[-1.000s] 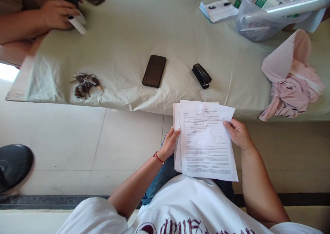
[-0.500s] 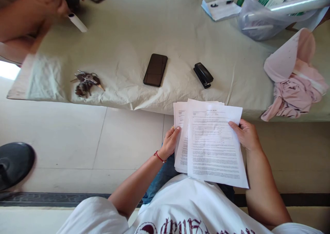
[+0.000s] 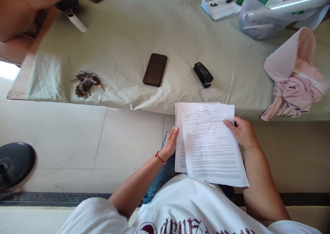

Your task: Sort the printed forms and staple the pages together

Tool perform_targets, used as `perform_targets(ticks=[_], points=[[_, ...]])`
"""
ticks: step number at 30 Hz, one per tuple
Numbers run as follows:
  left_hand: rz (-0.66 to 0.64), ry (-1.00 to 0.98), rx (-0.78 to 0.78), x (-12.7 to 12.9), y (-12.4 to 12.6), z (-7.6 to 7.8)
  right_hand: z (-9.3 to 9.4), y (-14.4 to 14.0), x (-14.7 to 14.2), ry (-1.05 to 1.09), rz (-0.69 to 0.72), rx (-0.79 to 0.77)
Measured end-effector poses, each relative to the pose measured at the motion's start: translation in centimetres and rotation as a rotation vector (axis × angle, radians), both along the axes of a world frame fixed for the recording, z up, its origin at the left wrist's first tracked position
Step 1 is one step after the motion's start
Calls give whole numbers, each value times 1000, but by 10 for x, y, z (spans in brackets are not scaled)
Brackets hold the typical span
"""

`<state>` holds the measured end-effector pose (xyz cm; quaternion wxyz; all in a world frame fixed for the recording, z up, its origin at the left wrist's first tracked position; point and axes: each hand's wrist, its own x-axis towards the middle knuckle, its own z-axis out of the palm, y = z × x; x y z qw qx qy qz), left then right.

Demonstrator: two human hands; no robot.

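Observation:
Several printed sheets of paper (image 3: 211,144) rest over my lap, just in front of the table's edge. The top sheet lies slightly askew over those beneath, whose left margin shows. My left hand (image 3: 170,143) grips the left side of the stack, thumb at the edge and fingers behind. On the right, my right hand (image 3: 242,132) is closed on the top sheet, thumb on its face; its other fingers are partly hidden behind the paper. A black stapler (image 3: 203,75) lies on the table beyond the sheets, touched by neither hand.
On the cloth-covered table (image 3: 116,45) lie a black phone (image 3: 155,69), a bunch of keys (image 3: 87,83), a pink cloth (image 3: 296,86), a notepad (image 3: 224,9) and a plastic bag (image 3: 257,24). Another person's arm (image 3: 23,14) rests at the far left. A black round base (image 3: 17,165) stands on the floor.
My right hand has brought the top sheet leftward over the others, so less of the sheets beneath shows. The other person's hand at the upper left has shifted.

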<state>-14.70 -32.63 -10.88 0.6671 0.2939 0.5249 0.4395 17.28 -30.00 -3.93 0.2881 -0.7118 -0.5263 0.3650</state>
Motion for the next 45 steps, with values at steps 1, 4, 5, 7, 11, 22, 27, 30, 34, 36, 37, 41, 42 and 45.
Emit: perform_targets(ticks=[1,4,5,7,11,22,27,30,34,36,37,41,42,45], points=[[-4,-10,-8,0,0,2,0,1,-1,0,-3,-3],[17,-30,-60,2,-1,4,-1,1,0,-29,-44,5],[21,-37,-72,2,-1,4,-1,0,1,-47,-72,17],[24,-52,-74,3,-1,3,-2,-1,3,-83,-134,51],[26,-35,-61,3,-1,-3,0,-3,1,-101,-174,111],[-42,-100,-49,3,0,6,-18,0,-32,-122,-144,106],[-21,-164,-118,4,2,9,-39,3,-35,-80,-263,160],[3,-185,-159,2,2,10,-39,-4,-35,219,-313,10],[19,-223,-202,0,4,17,-25,-22,-39,652,-319,-146],[21,-246,-204,-1,6,22,-18,-32,-43,749,-315,-205],[19,-253,-196,-1,8,25,-15,-37,-45,783,-300,-238],[-6,-251,-41,-4,20,43,-6,-43,-51,828,-169,-248],[-39,-243,21,-5,24,50,-2,-41,-51,814,-148,-197],[-153,-170,241,-9,38,76,19,-30,-47,735,-116,31]])
